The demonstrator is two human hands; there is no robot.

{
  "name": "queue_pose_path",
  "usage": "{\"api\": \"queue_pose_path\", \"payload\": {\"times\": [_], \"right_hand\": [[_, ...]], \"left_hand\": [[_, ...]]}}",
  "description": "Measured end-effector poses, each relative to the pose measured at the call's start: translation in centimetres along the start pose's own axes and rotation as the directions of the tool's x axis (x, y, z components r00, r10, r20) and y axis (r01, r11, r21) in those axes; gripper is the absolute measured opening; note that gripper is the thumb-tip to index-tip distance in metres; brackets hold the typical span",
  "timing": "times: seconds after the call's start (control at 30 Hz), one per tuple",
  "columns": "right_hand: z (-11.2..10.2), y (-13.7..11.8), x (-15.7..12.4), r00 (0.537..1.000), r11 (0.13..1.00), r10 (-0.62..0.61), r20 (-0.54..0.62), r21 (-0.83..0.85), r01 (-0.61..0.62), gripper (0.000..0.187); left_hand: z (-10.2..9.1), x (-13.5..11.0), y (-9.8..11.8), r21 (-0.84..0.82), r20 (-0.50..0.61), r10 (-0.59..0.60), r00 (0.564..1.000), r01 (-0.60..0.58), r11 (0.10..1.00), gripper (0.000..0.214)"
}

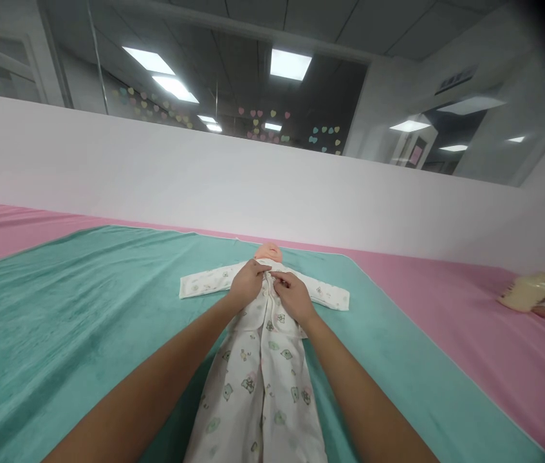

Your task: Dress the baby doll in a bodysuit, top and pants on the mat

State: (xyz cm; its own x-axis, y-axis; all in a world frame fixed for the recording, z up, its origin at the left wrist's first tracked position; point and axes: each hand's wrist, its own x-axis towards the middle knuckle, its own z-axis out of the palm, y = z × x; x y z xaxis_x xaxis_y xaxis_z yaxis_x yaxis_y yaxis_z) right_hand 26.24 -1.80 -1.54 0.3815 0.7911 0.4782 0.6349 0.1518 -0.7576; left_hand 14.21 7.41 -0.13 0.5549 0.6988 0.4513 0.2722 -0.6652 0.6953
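A baby doll (268,251) lies face up with its arms stretched out sideways. It wears a white pajama top (253,316) and matching pajama pants (248,386), both printed with small green and brown figures. Just below the doll's chin, my left hand (249,281) pinches the left front edge of the top. My right hand (294,297) grips the opposite edge, its fingertips almost meeting those of the left. The front opening runs down the middle under both hands. My fingers hide any fastener between them.
A teal blanket (122,308) lies under the doll, over a pink sheet (436,289). A white wall (166,173) with a window above stands behind. At the far right lies a blurred doll-like shape (527,292) with yellowish cloth.
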Motion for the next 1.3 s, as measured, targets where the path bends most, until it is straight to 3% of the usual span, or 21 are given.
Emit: {"api": "queue_pose_path", "payload": {"times": [0.2,0.3,0.43,0.6,0.77,0.87,0.97,1.03,1.1,1.23,1.3], "right_hand": [[0.7,-0.3,-0.6,0.991,0.998,-0.033,-0.130,-0.059,0.025,0.028],[0.6,0.8,-0.3,0.972,0.998,0.052,-0.230,-0.018,-0.058,0.027],[-1.0,3.8,0.3,0.943,0.979,0.125,-0.310,-0.118,-0.169,0.034],[-2.6,6.2,0.3,0.944,0.953,0.118,-0.308,-0.231,-0.194,0.026],[-2.3,6.4,0.0,0.966,0.946,0.111,-0.234,-0.274,-0.175,0.018],[-2.0,5.4,0.0,0.964,0.947,0.108,-0.244,-0.268,-0.174,0.019],[-1.6,2.7,-0.3,0.964,0.964,0.068,-0.256,-0.232,-0.130,0.023],[-1.1,0.1,-0.7,0.981,0.981,0.012,-0.194,-0.187,-0.049,0.032],[-0.5,-2.3,-1.3,0.998,0.978,-0.025,-0.058,-0.208,0.013,0.040],[0.0,-5.0,-2.4,0.994,0.897,0.038,0.103,-0.442,0.012,0.033],[-0.3,-5.3,-2.6,0.988,0.859,0.078,0.133,-0.512,0.001,0.026]], "left_hand": [[-1.3,-0.6,1.5,-0.224,0.007,-0.097,0.995,0.096,0.970,0.029],[-1.5,-0.7,1.9,-0.226,0.033,-0.124,0.992,0.129,0.966,0.028],[-1.4,-0.7,2.0,-0.156,0.022,-0.072,0.997,0.074,0.985,0.028],[-1.3,-0.7,1.8,-0.090,0.045,-0.019,0.999,0.023,0.996,0.031],[-1.6,-0.7,1.9,-0.043,0.064,-0.027,0.998,0.030,0.999,0.028],[-1.5,-0.6,1.9,-0.031,0.055,-0.045,0.997,0.046,0.998,0.025],[-1.3,-0.6,1.8,-0.054,0.008,-0.047,0.999,0.047,0.997,0.023],[-1.2,-0.6,1.8,-0.081,-0.014,-0.053,0.998,0.052,0.995,0.021],[-1.5,-0.6,1.9,-0.109,-0.007,-0.076,0.997,0.075,0.991,0.019],[-3.5,-1.2,2.8,-0.097,0.183,-0.056,0.982,0.075,0.992,0.020],[-4.8,-1.4,3.3,-0.047,0.356,0.008,0.934,0.010,0.999,0.019]]}}
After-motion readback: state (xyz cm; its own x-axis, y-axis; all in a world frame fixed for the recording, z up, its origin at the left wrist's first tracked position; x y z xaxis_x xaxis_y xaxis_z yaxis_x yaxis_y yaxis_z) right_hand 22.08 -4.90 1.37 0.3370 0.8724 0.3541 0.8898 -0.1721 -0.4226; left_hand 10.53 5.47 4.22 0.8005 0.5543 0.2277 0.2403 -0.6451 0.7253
